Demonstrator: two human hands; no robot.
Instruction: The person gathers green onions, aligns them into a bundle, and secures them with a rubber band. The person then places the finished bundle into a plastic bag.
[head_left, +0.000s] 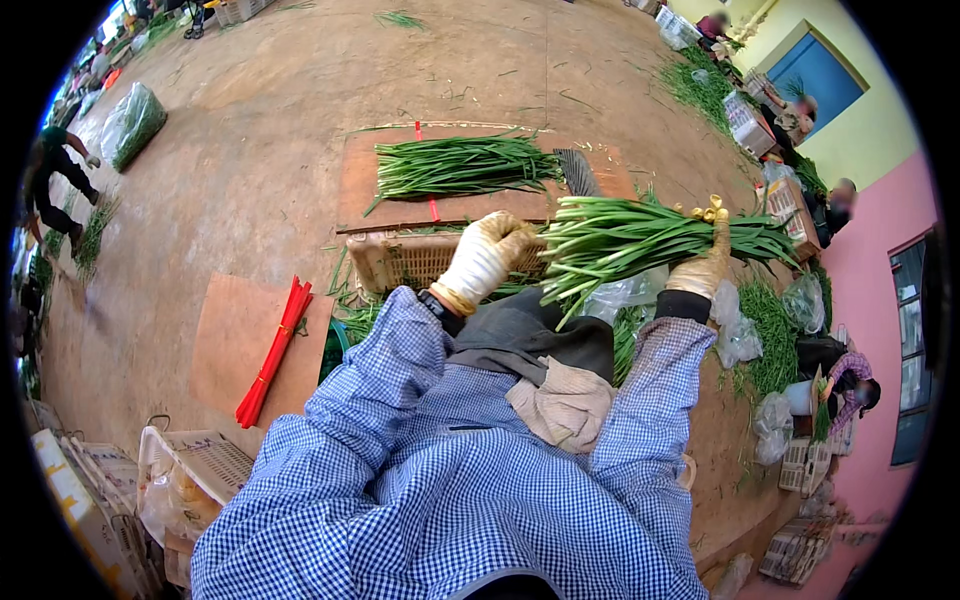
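My right hand (703, 251), in a stained work glove with yellow fingertips, grips a bunch of long green chives (622, 232); the pale stem ends point left. Just left of those ends is my left hand (493, 251), gloved, its fingers curled in; whether it pinches a stem cannot be made out. Beyond both hands, a pile of chives (465, 165) lies across a red strap (434, 208) on a reddish-brown board (360, 169). At the pile's leafy right end is a dark ridged pad (576, 172). The board rests at a plastic crate (409, 259).
Left of me, a bundle of red straps (274, 352) lies on a flat board (217, 337). White crates (202, 457) stand at lower left. A bag of greens (133, 124) and a walking person (60, 180) are farther left. Several people, crates and green heaps (769, 330) line the right wall.
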